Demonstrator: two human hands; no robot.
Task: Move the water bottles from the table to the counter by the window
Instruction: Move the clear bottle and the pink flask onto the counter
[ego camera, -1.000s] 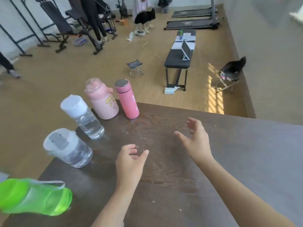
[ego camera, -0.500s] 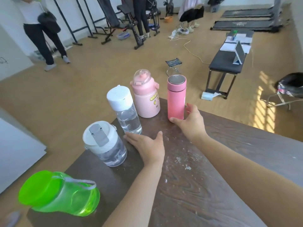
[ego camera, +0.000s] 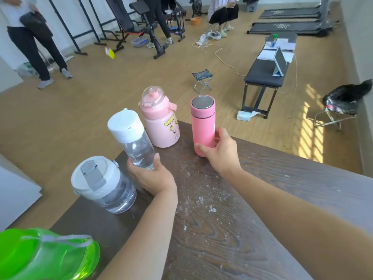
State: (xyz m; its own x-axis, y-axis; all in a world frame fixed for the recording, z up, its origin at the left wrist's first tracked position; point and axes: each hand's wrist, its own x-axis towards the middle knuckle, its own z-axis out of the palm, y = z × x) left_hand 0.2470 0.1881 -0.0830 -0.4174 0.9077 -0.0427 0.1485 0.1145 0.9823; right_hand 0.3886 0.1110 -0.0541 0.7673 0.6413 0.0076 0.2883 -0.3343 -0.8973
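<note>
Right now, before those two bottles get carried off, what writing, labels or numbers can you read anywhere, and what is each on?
None can be read.
Pale pink bottle: yellow cartoon lettering, too blurred to read.
Slim pink flask, in the right hand: a small white mark, unreadable.
Wide clear bottle: faint blue print, too small.
Floor mats: white logo, too blurred.
Clear bottle in the left hand: no text visible.

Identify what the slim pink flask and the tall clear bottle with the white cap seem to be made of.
Slim pink cylindrical flask: matte pink coating, brushed silver lid top, so probably steel underneath, though the coating hides it. Tall clear bottle with the white cap: see-through glossy wall, likely plastic, possibly glass; its cap looks like opaque matte plastic.
</note>
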